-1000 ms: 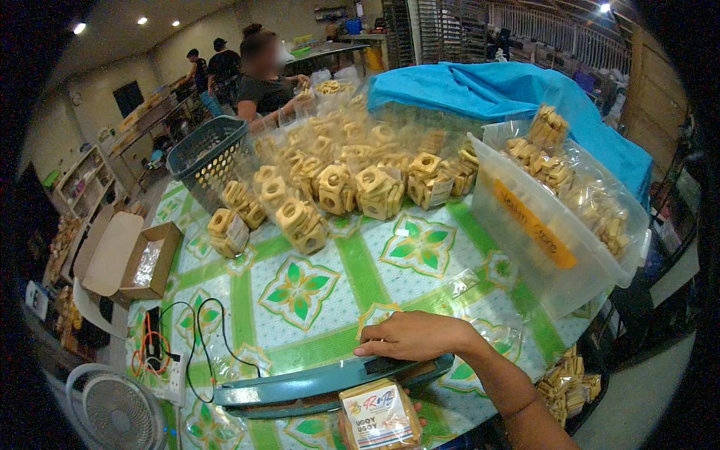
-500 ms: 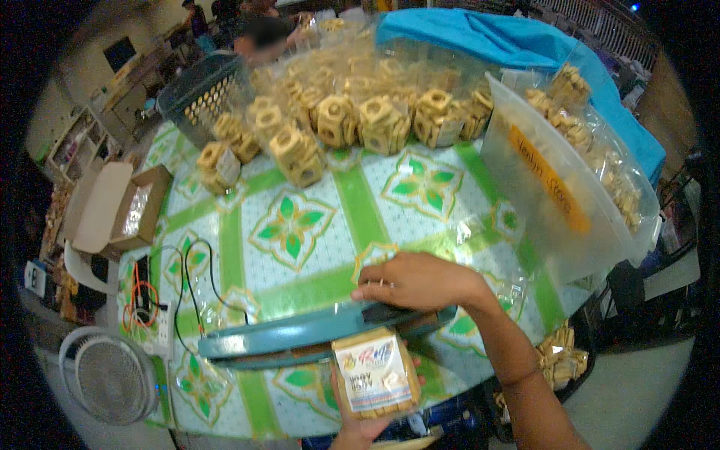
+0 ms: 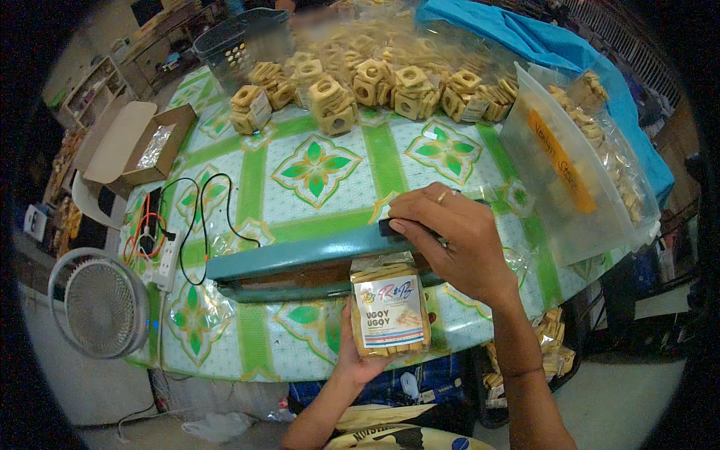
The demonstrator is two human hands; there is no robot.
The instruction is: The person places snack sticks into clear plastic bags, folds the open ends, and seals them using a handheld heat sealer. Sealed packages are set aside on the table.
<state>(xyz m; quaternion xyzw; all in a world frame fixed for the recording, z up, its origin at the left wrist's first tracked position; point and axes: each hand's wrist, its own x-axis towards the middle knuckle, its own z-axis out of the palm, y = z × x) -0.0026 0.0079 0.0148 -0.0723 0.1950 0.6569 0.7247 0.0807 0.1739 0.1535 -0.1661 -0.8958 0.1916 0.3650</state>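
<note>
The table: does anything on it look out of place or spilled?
Nothing looks spilled. Only the black cord and orange cord seem untidy, lying in loose loops near the power strip and the left end of the sealer.

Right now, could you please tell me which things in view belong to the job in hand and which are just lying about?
In the job:
- biscuit packet, in the left hand
- teal bag sealer, right hand at its black handle
- probably the other biscuit bags

Apparently lying about:
- fan
- cardboard box
- blue cloth
</note>
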